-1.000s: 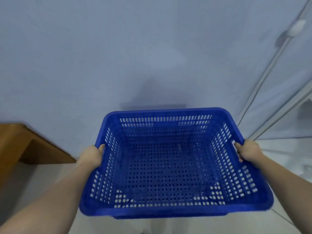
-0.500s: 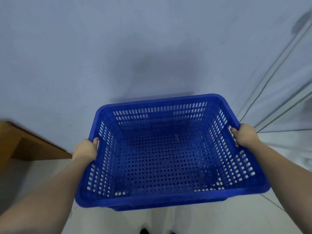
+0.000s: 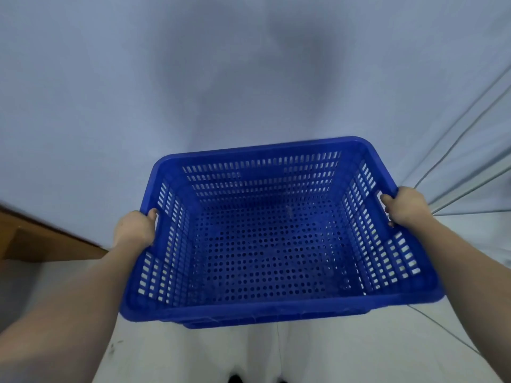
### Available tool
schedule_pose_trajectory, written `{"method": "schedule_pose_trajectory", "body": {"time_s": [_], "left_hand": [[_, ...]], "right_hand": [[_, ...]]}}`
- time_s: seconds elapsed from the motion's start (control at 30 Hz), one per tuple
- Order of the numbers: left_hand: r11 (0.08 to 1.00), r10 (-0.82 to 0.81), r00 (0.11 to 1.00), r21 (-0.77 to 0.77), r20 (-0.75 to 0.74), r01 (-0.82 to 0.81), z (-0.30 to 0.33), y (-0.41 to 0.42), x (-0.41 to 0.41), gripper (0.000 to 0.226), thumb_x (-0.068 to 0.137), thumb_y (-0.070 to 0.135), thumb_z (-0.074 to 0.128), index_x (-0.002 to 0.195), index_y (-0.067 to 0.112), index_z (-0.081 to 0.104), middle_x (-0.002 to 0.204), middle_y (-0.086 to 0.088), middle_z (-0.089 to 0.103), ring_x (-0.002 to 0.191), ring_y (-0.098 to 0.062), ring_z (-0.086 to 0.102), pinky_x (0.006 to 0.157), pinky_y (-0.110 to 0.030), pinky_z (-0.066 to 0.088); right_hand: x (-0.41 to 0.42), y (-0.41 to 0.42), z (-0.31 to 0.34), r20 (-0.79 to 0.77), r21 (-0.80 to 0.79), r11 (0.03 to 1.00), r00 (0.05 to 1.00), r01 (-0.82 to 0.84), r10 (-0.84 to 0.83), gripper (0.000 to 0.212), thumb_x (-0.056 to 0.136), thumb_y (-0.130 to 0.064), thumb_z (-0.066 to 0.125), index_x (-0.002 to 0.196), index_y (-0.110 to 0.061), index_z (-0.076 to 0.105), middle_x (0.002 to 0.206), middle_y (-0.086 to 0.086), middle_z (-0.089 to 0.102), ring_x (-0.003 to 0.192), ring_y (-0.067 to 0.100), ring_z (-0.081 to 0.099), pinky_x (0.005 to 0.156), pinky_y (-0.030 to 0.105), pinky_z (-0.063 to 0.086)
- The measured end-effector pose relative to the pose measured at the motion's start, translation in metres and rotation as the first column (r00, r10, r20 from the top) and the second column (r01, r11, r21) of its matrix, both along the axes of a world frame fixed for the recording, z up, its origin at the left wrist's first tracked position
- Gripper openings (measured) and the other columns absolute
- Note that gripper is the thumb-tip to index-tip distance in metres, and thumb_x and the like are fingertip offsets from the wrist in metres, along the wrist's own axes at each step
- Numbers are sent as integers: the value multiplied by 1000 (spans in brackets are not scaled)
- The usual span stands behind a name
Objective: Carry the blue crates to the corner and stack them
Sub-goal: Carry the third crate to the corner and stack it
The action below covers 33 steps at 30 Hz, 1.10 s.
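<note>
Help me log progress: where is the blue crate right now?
In the head view the blue crate is centre frame, held off the floor between the left hand and right hand, facing the pale wall.

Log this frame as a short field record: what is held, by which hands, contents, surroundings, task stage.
held item: blue crate, perforated walls and floor
left hand: grip closed on the left side handle slot
right hand: grip closed on the right side handle slot
contents: empty
crate state: lifted off the floor, roughly level
surroundings: pale wall ahead, wooden furniture at left, light floor
task stage: carrying; no stack in view
</note>
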State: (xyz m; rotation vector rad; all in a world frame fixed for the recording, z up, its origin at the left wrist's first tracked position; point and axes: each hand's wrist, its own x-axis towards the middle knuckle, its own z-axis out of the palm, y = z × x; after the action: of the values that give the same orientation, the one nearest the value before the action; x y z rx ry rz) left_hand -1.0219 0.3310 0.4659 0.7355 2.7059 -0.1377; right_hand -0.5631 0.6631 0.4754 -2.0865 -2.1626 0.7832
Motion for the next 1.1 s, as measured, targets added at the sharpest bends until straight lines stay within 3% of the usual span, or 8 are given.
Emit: {"method": "schedule_pose_trajectory", "body": {"time_s": [0.07,0.17,0.33,0.5,0.67,0.83,1.0,1.1], "left_hand": [[999,-6,1000,-51,4,6,-8,-1,-10,44,96,22,57,139,14,49,86,-6,48,70,-21,51,60,-34,45],[999,13,1000,-43,-10,-14,-15,-2,-17,38,98,25,55,133,10,56,82,-7,52,68,-24,54,54,-32,41],[987,-117,993,-112,9,117,-9,-4,-13,73,84,12,70,148,25,38,93,-6,52,86,-25,62,66,-34,56],[999,-31,999,26,32,31,-17,-4,-14,39,94,13,61,132,14,56,87,-10,58,86,-32,64,74,-42,58],[997,-41,999,64,14,40,-19,-4,-13,33,97,16,56,130,13,58,82,-7,55,76,-27,60,66,-38,54],[981,-188,982,-44,-8,187,-13,-8,-9,62,92,14,62,149,24,39,91,-5,46,87,-26,61,66,-35,53],[995,-70,997,64,-32,72,-27,-15,-10,34,99,22,54,131,15,60,84,-5,50,63,-18,43,59,-33,40],[991,-19,1000,135,-19,21,-26,-17,-11,31,101,27,51,126,12,62,86,-8,55,62,-19,43,58,-33,39]], "right_hand": [[-6,4,4,2,-4,1000,1000,-10,10,37,99,-30,49,92,5,60,68,24,72,73,38,70,79,42,55],[-6,3,4,4,2,1000,1000,0,0,35,98,-29,50,91,4,59,65,23,71,69,36,70,74,39,54],[-5,0,2,8,9,1000,1000,16,-16,36,97,-29,49,93,4,61,66,22,70,68,35,68,69,39,53],[-3,1,-1,18,31,999,1000,23,-23,36,96,-31,52,93,3,61,77,23,70,68,38,69,73,46,58],[0,4,-3,44,32,999,999,27,-28,35,96,-31,54,94,2,60,81,22,70,73,39,69,74,50,59],[3,1,-2,46,21,999,999,28,-29,33,97,-31,53,97,1,58,83,22,70,73,40,69,73,48,59],[14,-4,-9,33,15,999,998,48,-49,33,96,-30,54,95,3,59,82,24,71,73,39,69,74,48,58],[19,-13,-14,-3,10,997,997,82,-82,32,96,-31,52,95,1,58,82,22,69,65,38,70,70,49,60]]}}
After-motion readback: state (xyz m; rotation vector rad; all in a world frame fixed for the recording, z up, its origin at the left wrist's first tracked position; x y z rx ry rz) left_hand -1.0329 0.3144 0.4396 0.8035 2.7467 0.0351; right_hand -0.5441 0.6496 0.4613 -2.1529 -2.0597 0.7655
